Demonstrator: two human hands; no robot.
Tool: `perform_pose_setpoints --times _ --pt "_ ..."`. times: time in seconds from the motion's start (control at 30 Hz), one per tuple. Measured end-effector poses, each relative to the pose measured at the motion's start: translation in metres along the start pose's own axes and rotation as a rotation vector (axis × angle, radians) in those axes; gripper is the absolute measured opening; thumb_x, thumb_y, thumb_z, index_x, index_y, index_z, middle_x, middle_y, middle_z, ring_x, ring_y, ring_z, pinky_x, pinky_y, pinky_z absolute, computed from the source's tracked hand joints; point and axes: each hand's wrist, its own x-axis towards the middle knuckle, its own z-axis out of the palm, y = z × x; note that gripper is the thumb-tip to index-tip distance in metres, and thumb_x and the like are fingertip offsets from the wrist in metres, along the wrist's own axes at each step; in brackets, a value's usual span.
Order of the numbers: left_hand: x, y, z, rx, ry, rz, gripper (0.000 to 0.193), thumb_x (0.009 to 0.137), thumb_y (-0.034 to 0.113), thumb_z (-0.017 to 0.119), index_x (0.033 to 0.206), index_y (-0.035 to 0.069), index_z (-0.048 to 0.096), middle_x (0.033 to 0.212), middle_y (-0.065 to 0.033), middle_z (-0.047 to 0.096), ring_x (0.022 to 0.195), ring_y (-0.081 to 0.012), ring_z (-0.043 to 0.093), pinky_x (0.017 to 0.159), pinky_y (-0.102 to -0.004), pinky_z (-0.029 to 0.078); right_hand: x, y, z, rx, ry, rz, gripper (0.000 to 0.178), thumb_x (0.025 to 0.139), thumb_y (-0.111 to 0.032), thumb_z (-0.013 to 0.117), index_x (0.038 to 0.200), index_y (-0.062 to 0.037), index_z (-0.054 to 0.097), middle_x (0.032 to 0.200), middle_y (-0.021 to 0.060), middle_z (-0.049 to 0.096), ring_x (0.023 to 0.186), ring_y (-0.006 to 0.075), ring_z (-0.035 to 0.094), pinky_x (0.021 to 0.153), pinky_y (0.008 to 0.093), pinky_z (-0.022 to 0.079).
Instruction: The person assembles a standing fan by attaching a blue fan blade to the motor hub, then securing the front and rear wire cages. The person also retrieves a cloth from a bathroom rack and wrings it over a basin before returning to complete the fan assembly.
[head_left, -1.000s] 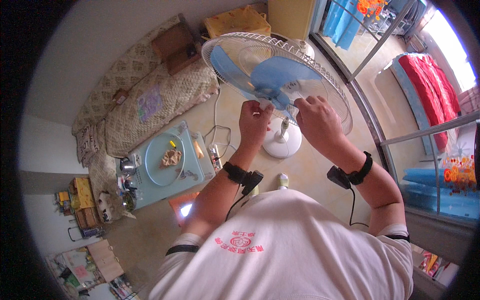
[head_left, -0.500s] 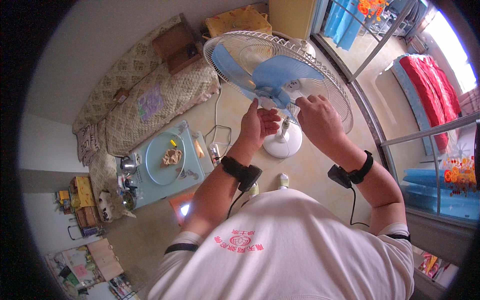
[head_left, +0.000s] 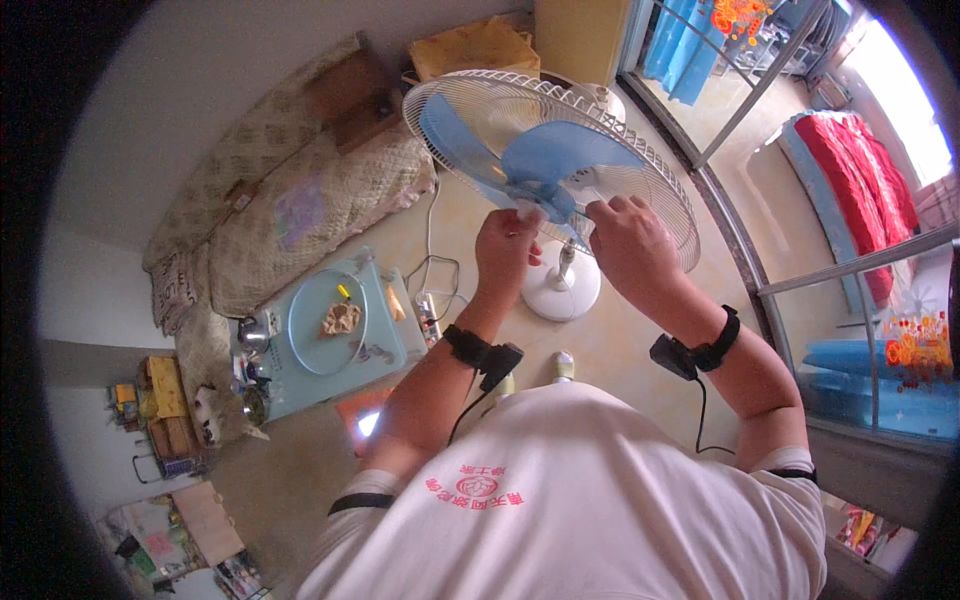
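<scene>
A standing fan with a white wire cage (head_left: 655, 200) and blue blades (head_left: 570, 145) stands in front of me, its hub side toward my hands. My left hand (head_left: 503, 248) is closed at the lower side of the hub, with a crumpled white wipe (head_left: 530, 211) between thumb and fingers. Just right of the hub, my right hand (head_left: 632, 238) is curled, fingertips pinched by the blade's lower edge; what they grip is hidden. Below both hands the round white fan base (head_left: 560, 288) rests on the floor.
At left, a low pale-blue table (head_left: 385, 310) bears a clear hoop (head_left: 291, 318), a crumpled tan cloth (head_left: 341, 319) and a kettle. Behind it is a quilt-covered couch (head_left: 330, 190). A white cord (head_left: 430, 225) runs over the floor. Sliding glass doors (head_left: 745, 235) stand at right.
My left hand has gone from spread fingers to closed around the white wipe at the hub. The right hand stays pinched by the blade, shifted only slightly.
</scene>
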Motion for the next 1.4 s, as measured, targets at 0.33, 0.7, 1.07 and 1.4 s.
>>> perform_pose_setpoints --times 0.33,0.7,1.07,1.4 --pt "0.006 -0.013 0.000 0.008 -0.027 -0.078 0.049 0.100 0.050 0.053 0.102 0.001 0.058 0.074 -0.0090 0.066 0.054 -0.0168 0.066 0.047 -0.0270 0.055 -0.001 0.000 0.002 0.014 0.001 0.011 0.015 0.086 -0.013 0.062 0.097 -0.0037 0.062 0.092 0.0169 0.064 0.094 0.0348 0.065 0.079 0.0452 0.056" --pt "0.004 -0.003 0.000 -0.234 -0.066 -0.260 0.040 0.098 0.040 0.061 0.105 0.001 0.053 0.080 -0.0066 0.061 0.058 -0.0159 0.065 0.047 -0.0306 0.056 -0.001 0.004 0.006 -0.010 -0.003 0.006 0.015 0.086 -0.013 0.062 0.097 -0.0032 0.062 0.093 0.0165 0.065 0.093 0.0337 0.064 0.079 0.0444 0.056" --pt "0.003 -0.012 0.002 -0.592 -0.080 -0.466 0.039 0.100 0.042 0.054 0.104 0.003 0.053 0.084 -0.0074 0.060 0.056 -0.0184 0.063 0.045 -0.0301 0.055 -0.002 0.001 0.003 0.000 0.019 0.008 0.014 0.086 -0.013 0.061 0.096 -0.0036 0.063 0.092 0.0162 0.065 0.093 0.0334 0.065 0.079 0.0447 0.056" --pt "0.005 -0.007 0.000 -0.573 -0.114 -0.419 0.036 0.099 0.041 0.057 0.099 0.005 0.058 0.073 -0.0051 0.062 0.059 -0.0160 0.065 0.048 -0.0308 0.056 0.000 -0.002 0.002 0.024 0.035 0.036 0.012 0.087 -0.011 0.059 0.094 -0.0035 0.065 0.088 0.0154 0.065 0.092 0.0340 0.064 0.081 0.0453 0.053"
